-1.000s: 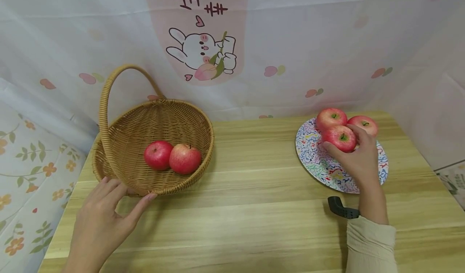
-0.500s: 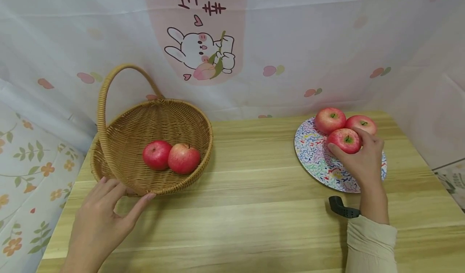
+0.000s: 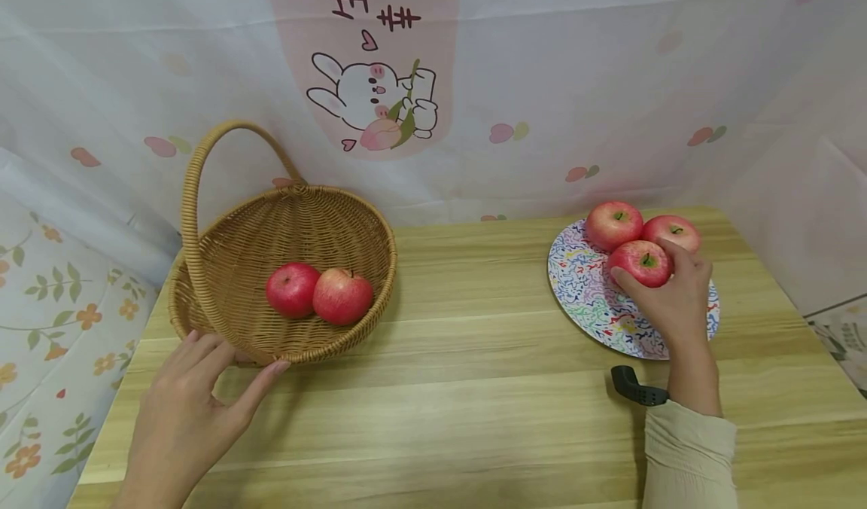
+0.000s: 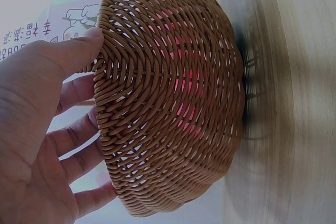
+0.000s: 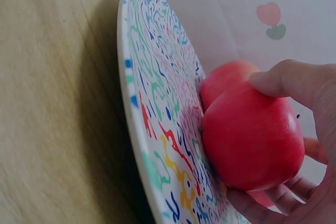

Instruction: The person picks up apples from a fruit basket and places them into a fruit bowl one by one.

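My right hand (image 3: 667, 298) grips a red apple (image 3: 642, 262) with the thumb on its near left side and fingers round its right. The apple is low at the round plate (image 3: 596, 321), which has a colourful squiggle pattern, in front of a left apple (image 3: 613, 225) and a right apple (image 3: 673, 232). In the right wrist view the held apple (image 5: 252, 137) sits close against the plate (image 5: 168, 124). My left hand (image 3: 186, 403) holds the near rim of the wicker basket (image 3: 271, 215), its thumb and fingertips spread along the edge (image 4: 102, 77).
Two apples, a redder one (image 3: 293, 289) and a paler one (image 3: 342, 297), lie inside the basket under its tall arched handle (image 3: 193, 193). A wooden table (image 3: 460, 388) bears everything. Behind it hangs a printed curtain (image 3: 515, 57). A black device (image 3: 637, 388) juts from the right wrist.
The right hand has moved its apple slightly right and toward the near side, away from the left apple; in the last half second it barely moves. The left hand stays at the basket rim.
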Motion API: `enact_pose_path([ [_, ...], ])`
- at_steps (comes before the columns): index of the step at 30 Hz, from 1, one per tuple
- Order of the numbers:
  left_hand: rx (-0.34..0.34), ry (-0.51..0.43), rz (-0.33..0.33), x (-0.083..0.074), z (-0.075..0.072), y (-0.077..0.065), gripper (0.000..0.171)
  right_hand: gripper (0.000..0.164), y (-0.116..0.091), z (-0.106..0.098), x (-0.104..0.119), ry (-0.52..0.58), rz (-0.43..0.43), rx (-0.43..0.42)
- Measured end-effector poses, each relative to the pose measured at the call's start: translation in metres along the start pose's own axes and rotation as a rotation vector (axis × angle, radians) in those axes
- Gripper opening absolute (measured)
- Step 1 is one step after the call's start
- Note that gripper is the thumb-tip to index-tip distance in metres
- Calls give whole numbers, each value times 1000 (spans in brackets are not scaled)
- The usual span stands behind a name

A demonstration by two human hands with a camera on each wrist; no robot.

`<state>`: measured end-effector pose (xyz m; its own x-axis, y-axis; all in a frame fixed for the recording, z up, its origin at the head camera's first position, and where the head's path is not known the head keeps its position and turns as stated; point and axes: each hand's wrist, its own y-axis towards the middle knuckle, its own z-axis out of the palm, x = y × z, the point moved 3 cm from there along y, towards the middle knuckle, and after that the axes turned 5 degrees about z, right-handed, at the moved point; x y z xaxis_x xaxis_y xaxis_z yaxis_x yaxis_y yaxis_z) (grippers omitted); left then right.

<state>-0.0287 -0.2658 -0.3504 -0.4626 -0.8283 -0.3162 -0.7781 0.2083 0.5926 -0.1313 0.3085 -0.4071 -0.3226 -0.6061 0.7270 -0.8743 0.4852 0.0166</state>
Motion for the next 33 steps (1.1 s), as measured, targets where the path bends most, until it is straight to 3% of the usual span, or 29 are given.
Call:
enact_pose_path([
  [22, -6, 1, 0, 1, 0, 0, 63, 86, -1, -5, -1, -22, 0, 63],
  [33, 6, 3, -8, 1, 0, -1, 58, 75, -3, -18, 13, 3, -15, -25],
])
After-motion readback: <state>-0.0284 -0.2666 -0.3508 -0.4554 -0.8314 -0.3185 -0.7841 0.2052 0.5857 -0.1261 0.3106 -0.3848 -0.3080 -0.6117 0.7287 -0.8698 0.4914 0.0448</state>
